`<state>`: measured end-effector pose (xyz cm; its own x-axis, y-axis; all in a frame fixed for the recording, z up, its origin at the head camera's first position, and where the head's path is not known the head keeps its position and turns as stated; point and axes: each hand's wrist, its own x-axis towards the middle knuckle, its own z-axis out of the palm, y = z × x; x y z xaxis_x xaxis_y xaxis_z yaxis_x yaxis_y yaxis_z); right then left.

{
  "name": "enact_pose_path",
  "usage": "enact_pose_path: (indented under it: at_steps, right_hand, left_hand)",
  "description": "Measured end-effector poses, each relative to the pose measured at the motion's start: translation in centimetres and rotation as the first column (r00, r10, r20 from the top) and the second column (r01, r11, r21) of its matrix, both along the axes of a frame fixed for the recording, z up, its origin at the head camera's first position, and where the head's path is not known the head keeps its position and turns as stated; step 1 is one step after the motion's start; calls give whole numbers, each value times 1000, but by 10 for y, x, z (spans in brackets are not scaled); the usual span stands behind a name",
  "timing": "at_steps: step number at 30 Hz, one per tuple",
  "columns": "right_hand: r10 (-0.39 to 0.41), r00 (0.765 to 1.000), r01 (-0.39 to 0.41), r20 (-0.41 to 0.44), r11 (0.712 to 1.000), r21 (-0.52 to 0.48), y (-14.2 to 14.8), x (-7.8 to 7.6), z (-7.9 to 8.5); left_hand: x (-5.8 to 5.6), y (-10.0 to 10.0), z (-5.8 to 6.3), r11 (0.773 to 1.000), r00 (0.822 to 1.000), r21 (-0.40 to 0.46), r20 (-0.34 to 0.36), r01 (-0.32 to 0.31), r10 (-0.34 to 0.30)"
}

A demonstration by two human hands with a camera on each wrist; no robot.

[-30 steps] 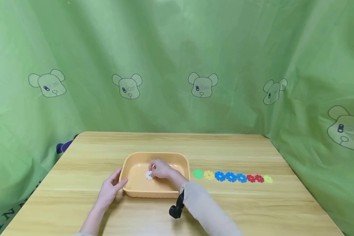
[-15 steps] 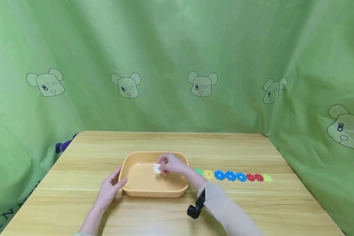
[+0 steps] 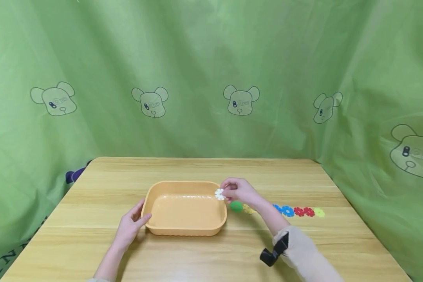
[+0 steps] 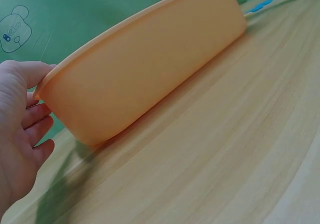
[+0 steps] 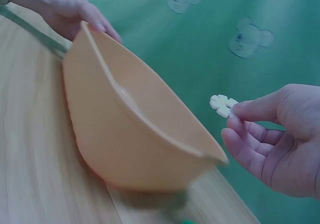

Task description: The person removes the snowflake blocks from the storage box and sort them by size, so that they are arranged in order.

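My right hand (image 3: 240, 192) pinches a white notched snowflake disc (image 3: 219, 194) between thumb and forefinger, over the right rim of an orange plastic basin (image 3: 183, 231). In the right wrist view the white disc (image 5: 223, 106) sticks out from the fingertips, above and to the right of the basin (image 5: 125, 149). My left hand (image 3: 127, 227) grips the basin's left end. The left wrist view has the left hand (image 4: 22, 129) with its thumb over the rim and its fingers against the outside wall.
Right of the basin runs a row of flat discs on the wooden table (image 3: 183, 258): green (image 3: 236, 206), yellow (image 3: 248, 209), blue (image 3: 288, 211), red (image 3: 309, 212) and pale yellow-green (image 3: 319, 212). My right forearm hides part of it. A green curtain (image 3: 197, 133) hangs behind.
My right hand has lifted the white disc from inside the basin and carried it right, to the basin's right rim. My left hand stays on the basin's left end.
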<state>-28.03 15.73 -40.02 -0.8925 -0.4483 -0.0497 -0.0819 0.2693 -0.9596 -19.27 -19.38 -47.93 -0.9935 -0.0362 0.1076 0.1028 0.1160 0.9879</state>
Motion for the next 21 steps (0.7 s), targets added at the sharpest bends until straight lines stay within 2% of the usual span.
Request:
enact_pose_path:
  at_steps: [10,21]
  right_hand:
    - [-169,986,169,17,985,-21,87,9,-15]
    - [-327,942,330,72,943,-37,162,28,-30]
  left_hand:
    - [0,2,1,1000,1000,-1,-18,1,-1]
    - [0,1,0,1000,1000,19,-5,-3,4]
